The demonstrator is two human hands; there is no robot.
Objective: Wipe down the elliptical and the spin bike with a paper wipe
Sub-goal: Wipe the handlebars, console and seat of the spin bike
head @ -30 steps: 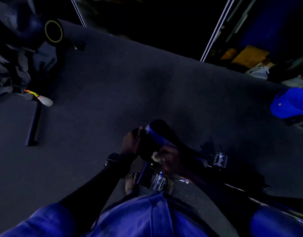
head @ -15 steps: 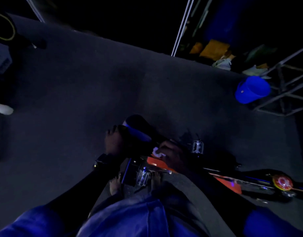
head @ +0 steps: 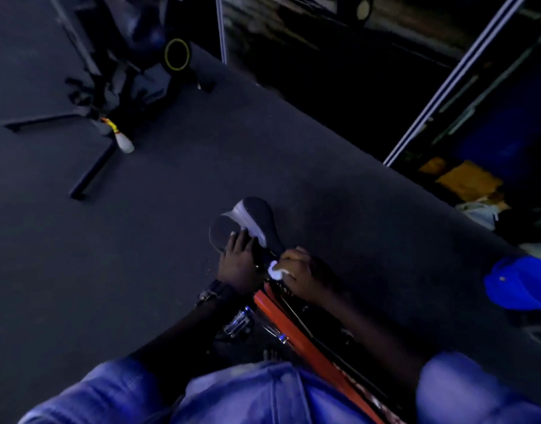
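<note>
The spin bike's dark saddle (head: pixel 251 216) sits just ahead of me, with its orange frame bar (head: pixel 296 328) running down toward my legs. My left hand (head: pixel 236 264) rests on the rear of the saddle with its fingers spread over the edge. My right hand (head: pixel 296 272) pinches a crumpled white paper wipe (head: pixel 274 270) against the bike just below the saddle's narrow end. Another dark machine with a yellow ring (head: pixel 177 54) stands at the far left; I cannot tell whether it is the elliptical.
A white bottle (head: pixel 124 142) lies on the dark floor by that machine's base bars (head: pixel 92 172). A blue bucket (head: pixel 521 283) sits at the right edge. Yellow cloths (head: pixel 467 180) and clutter lie beyond a white-edged rail (head: pixel 440 96). A metal pedal (head: pixel 238 324) shows below my left wrist.
The view has swung left and is brighter. My left hand has shifted onto the saddle's rear edge, and my right hand with the wipe has moved up beside the saddle.
</note>
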